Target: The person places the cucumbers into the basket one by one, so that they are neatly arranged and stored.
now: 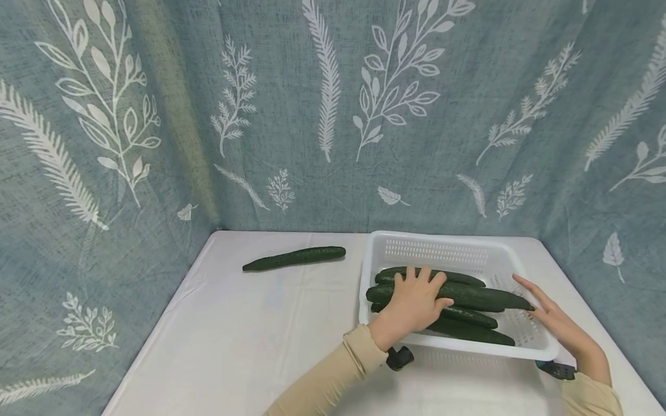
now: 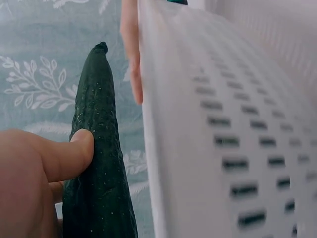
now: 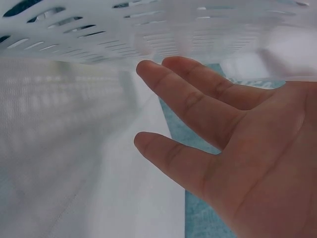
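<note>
My left hand (image 1: 413, 303) grips a dark green cucumber (image 1: 486, 297) inside a white perforated plastic basket (image 1: 447, 238). The left wrist view shows the thumb pressed along the side of this cucumber (image 2: 96, 119), its stem end pointing away. Several more cucumbers lie under and beside it in the basket, such as one near the front wall (image 1: 470, 332). At the basket's right side is my right hand (image 1: 564, 329), its fingers spread and straight against the outer wall. In the right wrist view the extended fingers (image 3: 193, 101) reach beneath the basket's slotted surface (image 3: 163, 25).
A single cucumber (image 1: 296, 258) lies on the white-covered table (image 1: 250, 323), left of the basket. Blue-green curtains (image 1: 291, 115) with white leaf prints stand behind and on both sides. Dark wrist devices (image 1: 399, 358) show at both wrists.
</note>
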Tool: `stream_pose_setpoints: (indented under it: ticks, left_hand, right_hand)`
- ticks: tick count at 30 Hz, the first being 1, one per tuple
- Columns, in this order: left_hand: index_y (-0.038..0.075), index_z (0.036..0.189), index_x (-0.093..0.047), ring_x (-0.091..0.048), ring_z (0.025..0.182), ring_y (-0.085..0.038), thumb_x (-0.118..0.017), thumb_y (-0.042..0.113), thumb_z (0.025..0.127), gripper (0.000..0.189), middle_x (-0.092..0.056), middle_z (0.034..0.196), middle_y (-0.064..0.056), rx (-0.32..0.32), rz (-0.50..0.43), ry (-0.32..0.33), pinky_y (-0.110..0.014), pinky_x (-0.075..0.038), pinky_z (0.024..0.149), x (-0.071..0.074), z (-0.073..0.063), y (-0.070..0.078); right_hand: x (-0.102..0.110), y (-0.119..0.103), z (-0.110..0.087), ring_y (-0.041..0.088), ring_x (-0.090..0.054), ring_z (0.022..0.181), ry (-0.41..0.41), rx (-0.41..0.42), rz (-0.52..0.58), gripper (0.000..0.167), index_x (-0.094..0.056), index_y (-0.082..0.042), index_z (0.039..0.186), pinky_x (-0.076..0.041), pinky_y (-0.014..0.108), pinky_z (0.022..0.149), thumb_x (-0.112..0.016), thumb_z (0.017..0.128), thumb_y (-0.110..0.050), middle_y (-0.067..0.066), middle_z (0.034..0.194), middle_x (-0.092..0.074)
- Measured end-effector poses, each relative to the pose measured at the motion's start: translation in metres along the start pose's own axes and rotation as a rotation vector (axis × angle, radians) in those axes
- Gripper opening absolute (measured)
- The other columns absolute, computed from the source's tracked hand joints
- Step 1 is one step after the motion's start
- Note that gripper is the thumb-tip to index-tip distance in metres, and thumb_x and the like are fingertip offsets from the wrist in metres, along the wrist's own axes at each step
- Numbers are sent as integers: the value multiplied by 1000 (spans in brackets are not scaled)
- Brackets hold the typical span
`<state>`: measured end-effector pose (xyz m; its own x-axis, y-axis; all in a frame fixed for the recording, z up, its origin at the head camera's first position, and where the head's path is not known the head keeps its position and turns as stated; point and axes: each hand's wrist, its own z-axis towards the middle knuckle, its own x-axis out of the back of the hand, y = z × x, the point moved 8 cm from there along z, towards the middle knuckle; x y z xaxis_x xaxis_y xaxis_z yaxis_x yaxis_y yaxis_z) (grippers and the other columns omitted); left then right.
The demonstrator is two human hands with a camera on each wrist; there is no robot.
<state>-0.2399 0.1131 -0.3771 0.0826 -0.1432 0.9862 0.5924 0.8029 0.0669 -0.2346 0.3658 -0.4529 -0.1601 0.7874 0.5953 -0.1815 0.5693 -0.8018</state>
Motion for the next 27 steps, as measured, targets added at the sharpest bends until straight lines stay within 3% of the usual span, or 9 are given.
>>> stream_pose_setpoints:
  ticks: [3, 4, 6, 7, 10, 14, 24, 27]
  left_hand:
    - [28, 130, -43, -43, 97, -24, -36, 53, 94, 44, -46, 117, -1, 9, -22, -24, -42, -39, 86, -7, 3, 6]
    - [28, 130, -43, -43, 98, -24, -37, 53, 94, 44, -46, 118, -1, 15, -29, -31, -42, -39, 86, -9, 3, 8]
    - [29, 130, -42, -43, 100, -24, -38, 53, 94, 44, -46, 120, 0, 30, -38, -47, -43, -39, 88, -13, 4, 10]
    - [30, 131, -42, -43, 102, -24, -39, 53, 93, 44, -45, 122, 0, 40, -42, -55, -44, -39, 89, -15, 5, 10]
    - [32, 133, -41, -42, 109, -25, -41, 54, 93, 46, -43, 126, 1, 73, -47, -99, -45, -39, 93, -23, 6, 11]
    - [33, 135, -38, -40, 113, -24, -41, 54, 92, 48, -41, 129, 2, 100, -41, -150, -44, -37, 95, -31, 7, 13]
    - [35, 132, -40, -38, 114, -22, -46, 55, 89, 48, -42, 126, 4, 134, 22, -182, -42, -37, 94, -45, 6, 13]
    - [35, 131, -40, -38, 114, -22, -46, 56, 89, 48, -42, 125, 4, 144, 33, -185, -42, -36, 93, -48, 7, 14]
  right_hand:
    - [0, 0, 2, 20, -28, 134, -3, -46, 3, 56, -8, -23, 150, -39, 61, 88, -34, 101, -26, 13, 153, -10]
    - [0, 0, 2, 32, -21, 138, -2, -60, 2, 56, -7, -23, 150, -33, 67, 90, -34, 102, -27, 21, 152, -7]
    - [1, -1, 3, 55, -16, 131, 3, -83, -1, 57, -7, -23, 151, -26, 73, 88, -35, 102, -28, 28, 150, -5]
    - [1, -1, 4, 60, -13, 128, 4, -90, 6, 57, -6, -22, 151, -22, 75, 87, -35, 102, -29, 29, 150, -3]
    - [1, -2, 4, 61, -16, 126, 7, -95, -6, 58, -7, -20, 151, -22, 75, 86, -36, 101, -28, 30, 150, -5]
    - [1, -1, 3, 61, -24, 123, -1, -86, -9, 57, -6, -20, 151, -32, 71, 86, -35, 102, -27, 33, 147, -10]
    - [-1, 1, 3, 59, -33, 118, -19, -81, 57, 57, -4, -20, 150, -50, 52, 74, -34, 102, -25, 38, 142, -16]
    - [0, 1, 3, 60, -31, 119, -18, -83, 52, 57, -4, -21, 150, -47, 57, 78, -33, 102, -25, 37, 144, -13]
